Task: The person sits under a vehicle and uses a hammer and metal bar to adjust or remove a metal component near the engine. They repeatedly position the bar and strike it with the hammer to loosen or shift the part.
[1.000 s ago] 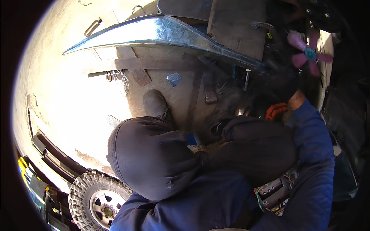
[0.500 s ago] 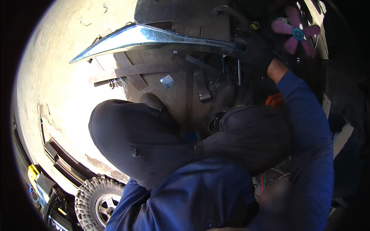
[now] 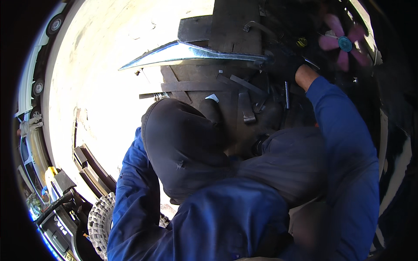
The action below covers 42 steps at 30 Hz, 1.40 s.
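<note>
A pale floor (image 3: 100, 56) is glaring with sunlight on the left and darkening into deep shadow on the right. Nearest, a knobby tyre (image 3: 99, 224) is showing on the left, beside the person's blue left sleeve (image 3: 135, 182); the left hand is hiding from view, so I cannot tell its state. Dark trousers (image 3: 187, 148) are filling the middle. Just past the knees, a small bright plate (image 3: 212, 98) is showing by a shoe (image 3: 211, 112), while a short dark bar (image 3: 247, 108) and a thin rod (image 3: 287, 95) are lying farther right. Beyond these, a long shiny metal piece (image 3: 191, 53) is stretching crosswise, its pointed end aiming left and its narrow end meeting the dark-gloved right hand (image 3: 282, 63). Shadow is covering the fingers, so I cannot tell whether they are pinching the metal or only touching it. Farther still, a dark sheet (image 3: 235, 24) is lying past the piece, a pink-bladed fan (image 3: 345, 43) is showing at far right, and vehicles (image 3: 40, 52) are standing at far left.
</note>
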Available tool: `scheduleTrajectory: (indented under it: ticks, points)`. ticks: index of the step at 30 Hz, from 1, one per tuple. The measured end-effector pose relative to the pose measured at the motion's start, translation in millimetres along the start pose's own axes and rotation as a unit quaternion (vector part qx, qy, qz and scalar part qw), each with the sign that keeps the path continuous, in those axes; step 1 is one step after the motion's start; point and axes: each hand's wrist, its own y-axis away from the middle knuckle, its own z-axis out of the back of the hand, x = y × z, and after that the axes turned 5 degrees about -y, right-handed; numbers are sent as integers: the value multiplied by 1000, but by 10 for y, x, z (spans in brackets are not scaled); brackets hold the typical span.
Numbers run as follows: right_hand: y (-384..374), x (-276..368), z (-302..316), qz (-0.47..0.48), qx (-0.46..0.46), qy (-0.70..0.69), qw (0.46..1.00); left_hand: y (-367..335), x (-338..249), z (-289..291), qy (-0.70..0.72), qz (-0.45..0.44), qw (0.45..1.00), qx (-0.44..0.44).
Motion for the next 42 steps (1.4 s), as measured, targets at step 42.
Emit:
scheduleTrajectory:
  ticks: [42]
  points:
    - [122, -79, -101, -3, -17, -115, 993, -247, -352, -369, 248, 88, 965, -24]
